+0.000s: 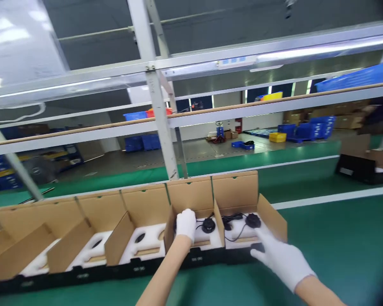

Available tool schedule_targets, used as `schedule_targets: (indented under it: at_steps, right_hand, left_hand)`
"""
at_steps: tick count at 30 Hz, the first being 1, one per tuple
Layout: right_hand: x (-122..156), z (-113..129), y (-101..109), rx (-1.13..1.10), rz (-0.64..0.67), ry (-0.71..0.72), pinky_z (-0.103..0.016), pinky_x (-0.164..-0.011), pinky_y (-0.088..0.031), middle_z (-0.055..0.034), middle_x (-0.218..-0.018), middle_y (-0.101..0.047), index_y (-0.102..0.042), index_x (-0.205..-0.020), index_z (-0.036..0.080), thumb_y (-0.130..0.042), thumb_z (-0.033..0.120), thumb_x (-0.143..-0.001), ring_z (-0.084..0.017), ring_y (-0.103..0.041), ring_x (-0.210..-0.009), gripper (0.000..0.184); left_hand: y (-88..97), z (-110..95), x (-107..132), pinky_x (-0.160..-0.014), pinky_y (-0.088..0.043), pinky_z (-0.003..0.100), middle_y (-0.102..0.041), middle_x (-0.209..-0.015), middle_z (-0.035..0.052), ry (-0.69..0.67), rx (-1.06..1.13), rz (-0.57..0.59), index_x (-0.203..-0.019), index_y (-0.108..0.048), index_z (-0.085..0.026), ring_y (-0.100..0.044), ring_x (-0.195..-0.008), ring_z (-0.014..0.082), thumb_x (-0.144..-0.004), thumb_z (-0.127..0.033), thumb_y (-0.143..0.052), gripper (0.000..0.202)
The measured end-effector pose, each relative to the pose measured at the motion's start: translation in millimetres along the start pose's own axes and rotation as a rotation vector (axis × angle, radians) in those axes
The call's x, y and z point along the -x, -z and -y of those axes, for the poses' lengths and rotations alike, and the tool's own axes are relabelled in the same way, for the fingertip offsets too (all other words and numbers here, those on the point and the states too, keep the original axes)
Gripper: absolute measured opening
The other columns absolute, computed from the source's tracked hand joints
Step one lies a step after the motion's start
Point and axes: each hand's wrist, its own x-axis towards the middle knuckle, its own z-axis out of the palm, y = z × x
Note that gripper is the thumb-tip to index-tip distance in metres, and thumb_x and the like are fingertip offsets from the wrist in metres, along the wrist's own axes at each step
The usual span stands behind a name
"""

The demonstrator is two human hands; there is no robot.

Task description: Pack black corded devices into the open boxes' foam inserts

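Several open cardboard boxes with white foam inserts stand in a row on the green belt. My left hand, in a white glove, rests inside the second box from the right, fingers curled on the foam beside a round black part with a cable. My right hand, also gloved, lies flat with fingers spread at the front right corner of the rightmost box. That box holds another round black part and a coiled black cable. Whether the left hand grips anything is hidden.
The boxes to the left show foam inserts with dark recesses. A metal frame post rises behind the boxes. A black and cardboard box sits far right. Blue and yellow crates stand on the floor beyond.
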Motion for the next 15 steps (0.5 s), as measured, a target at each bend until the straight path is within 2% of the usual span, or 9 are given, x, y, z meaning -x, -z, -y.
schedule_targets:
  at_steps: [3,4,5,6,7,9,11,13,15]
  right_hand:
    - [-10,-4,-12,-0.016,0.23,-0.133,-0.035,-0.068,-0.058,-0.0073,-0.097,-0.078,-0.069,-0.111,0.024,-0.065,0.028,-0.086,-0.029,-0.076,-0.076,0.026]
    - [-20,-7,-14,-0.033,0.257,-0.16,-0.035,-0.073,-0.058,-0.0084,-0.101,-0.077,-0.069,-0.11,0.023,-0.064,0.027,-0.087,-0.029,-0.077,-0.082,0.023]
    - [-33,-11,-16,-0.043,0.253,-0.175,-0.034,-0.077,-0.057,-0.0093,-0.103,-0.077,-0.068,-0.111,0.022,-0.065,0.027,-0.088,-0.028,-0.076,-0.085,0.024]
    - [-49,-16,-19,-0.047,0.238,-0.184,-0.034,-0.079,-0.056,-0.0101,-0.105,-0.076,-0.067,-0.116,0.021,-0.066,0.029,-0.089,-0.028,-0.076,-0.088,0.028]
    - [-68,-23,-24,-0.049,0.224,-0.185,-0.033,-0.081,-0.055,-0.0111,-0.107,-0.075,-0.065,-0.121,0.021,-0.068,0.031,-0.089,-0.027,-0.076,-0.091,0.034]
    - [-112,-32,-41,-0.054,0.209,-0.164,-0.032,-0.082,-0.054,-0.0133,-0.11,-0.074,-0.062,-0.128,0.019,-0.069,0.036,-0.089,-0.027,-0.075,-0.094,0.043]
    - [-157,-31,-63,-0.058,0.196,-0.12,-0.032,-0.081,-0.053,-0.0159,-0.109,-0.074,-0.065,-0.124,0.016,-0.067,0.039,-0.092,-0.028,-0.074,-0.095,0.039]
    - [-196,-15,-86,-0.066,0.18,-0.056,-0.031,-0.078,-0.053,-0.0171,-0.106,-0.075,-0.07,-0.116,0.014,-0.062,0.038,-0.095,-0.028,-0.075,-0.093,0.033]
    - [-223,9,-104,-0.089,0.144,0.027,-0.03,-0.074,-0.053,-0.0166,-0.11,-0.074,-0.072,-0.115,0.016,-0.058,0.036,-0.097,-0.026,-0.075,-0.09,0.031]
  left_hand:
    - [6.6,9,31,-0.091,-0.057,0.049,-0.062,-0.128,0.0184,-0.094,0.011,-0.2,-0.125,-0.062,-0.013,-0.065,-0.108,0.0318,-0.104,-0.026,-0.04,0.033]
    - [4.0,19,44,-0.1,-0.054,0.05,-0.058,-0.138,0.0175,-0.114,0.02,-0.273,-0.132,-0.059,-0.017,-0.061,-0.119,0.0318,-0.104,-0.027,-0.036,0.037]
    - [-0.8,31,56,-0.107,-0.05,0.052,-0.055,-0.145,0.0139,-0.157,0.042,-0.421,-0.133,-0.06,-0.022,-0.056,-0.128,0.0324,-0.103,-0.027,-0.037,0.038]
    - [-7.0,46,69,-0.108,-0.05,0.052,-0.058,-0.144,0.009,-0.229,0.061,-0.524,-0.129,-0.064,-0.029,-0.055,-0.131,0.0323,-0.1,-0.022,-0.039,0.039]
    - [-13.7,63,81,-0.108,-0.051,0.051,-0.061,-0.141,0.0038,-0.245,0.071,-0.548,-0.127,-0.064,-0.036,-0.055,-0.131,0.0305,-0.097,-0.022,-0.043,0.039]
    - [-25.3,97,105,-0.104,-0.055,0.051,-0.065,-0.135,0.001,-0.209,0.09,-0.609,-0.129,-0.062,-0.041,-0.06,-0.125,0.0308,-0.094,-0.027,-0.05,0.04]
    - [-31.7,129,127,-0.097,-0.058,0.05,-0.067,-0.132,0.0015,-0.139,0.099,-0.695,-0.137,-0.054,-0.042,-0.065,-0.117,0.0304,-0.094,-0.032,-0.052,0.045]
    - [-33.6,158,145,-0.093,-0.059,0.049,-0.069,-0.128,0.0037,-0.065,0.076,-0.813,-0.14,-0.05,-0.04,-0.068,-0.111,0.0294,-0.096,-0.034,-0.051,0.044]
    - [-35.0,188,159,-0.097,-0.056,0.048,-0.069,-0.127,0.0078,0.056,0.03,-0.865,-0.139,-0.05,-0.033,-0.068,-0.112,0.0289,-0.099,-0.035,-0.049,0.04]
